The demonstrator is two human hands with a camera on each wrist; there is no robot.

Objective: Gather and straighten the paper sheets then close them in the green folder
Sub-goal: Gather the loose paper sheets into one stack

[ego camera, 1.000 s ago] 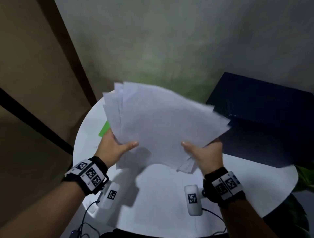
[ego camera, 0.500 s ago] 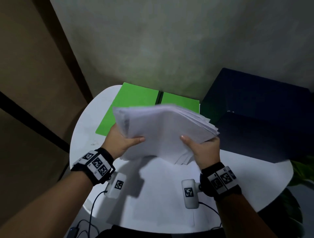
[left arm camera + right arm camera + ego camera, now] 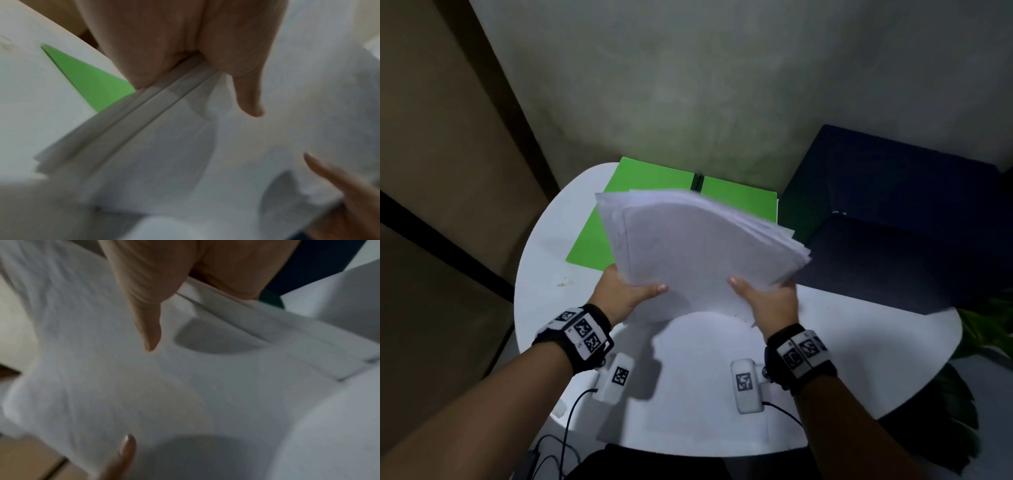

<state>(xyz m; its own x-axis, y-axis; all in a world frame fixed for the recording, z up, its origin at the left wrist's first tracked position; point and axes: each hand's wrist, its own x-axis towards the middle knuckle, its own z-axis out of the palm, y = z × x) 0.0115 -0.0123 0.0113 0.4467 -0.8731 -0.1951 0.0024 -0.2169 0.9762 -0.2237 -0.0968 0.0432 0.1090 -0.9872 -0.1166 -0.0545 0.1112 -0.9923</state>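
A loose stack of white paper sheets [image 3: 698,243] is held in the air above the round white table [image 3: 709,383], its edges uneven and fanned at the right. My left hand [image 3: 626,291] grips the stack's near left side, thumb on top. My right hand [image 3: 767,298] grips the near right side the same way. Both wrist views show a thumb pressed on the paper [image 3: 185,146] [image 3: 144,386] with the other fingers under it. The green folder [image 3: 654,181] lies open and flat at the table's far side, partly hidden behind the sheets.
A dark navy box or seat [image 3: 900,219] stands at the right, against the table's far right edge. A grey wall rises behind the table. Green plant leaves [image 3: 986,329] show at the right edge. Cables [image 3: 565,442] hang at the table's near left edge.
The sheets were spread wide and upright, hiding the folder. They have been drawn into a tighter stack and tilted flatter, so the open green folder now shows behind them.
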